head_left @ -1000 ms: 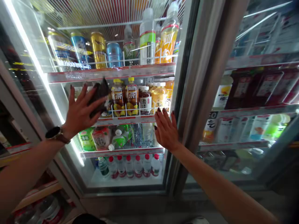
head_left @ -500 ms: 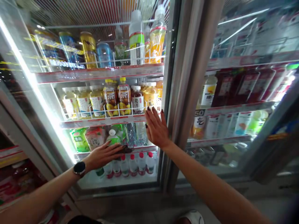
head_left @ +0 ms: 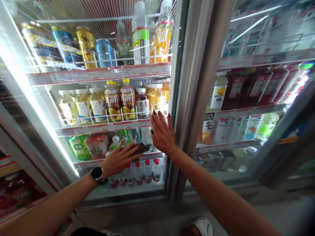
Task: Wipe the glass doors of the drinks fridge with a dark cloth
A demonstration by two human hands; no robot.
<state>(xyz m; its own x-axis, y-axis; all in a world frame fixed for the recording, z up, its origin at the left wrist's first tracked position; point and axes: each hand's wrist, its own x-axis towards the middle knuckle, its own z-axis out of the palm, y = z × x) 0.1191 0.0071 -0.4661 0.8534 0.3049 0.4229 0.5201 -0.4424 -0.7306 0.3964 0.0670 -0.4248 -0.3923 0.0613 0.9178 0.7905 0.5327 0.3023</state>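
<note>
1. Left hand (head_left: 120,159), wristwatch (head_left: 96,173) on its wrist: grip nearly flat, fingers pressing a dark cloth (head_left: 142,148) against the glass door (head_left: 41,108).
2. Right hand (head_left: 162,132): grip open and holding nothing, fingers spread, palm on the glass just beside the metal frame (head_left: 194,98).
3. Cloth position: on the glass, just above a red-edged shelf (head_left: 93,163) and the red-capped water bottles (head_left: 147,172) below it.
</note>
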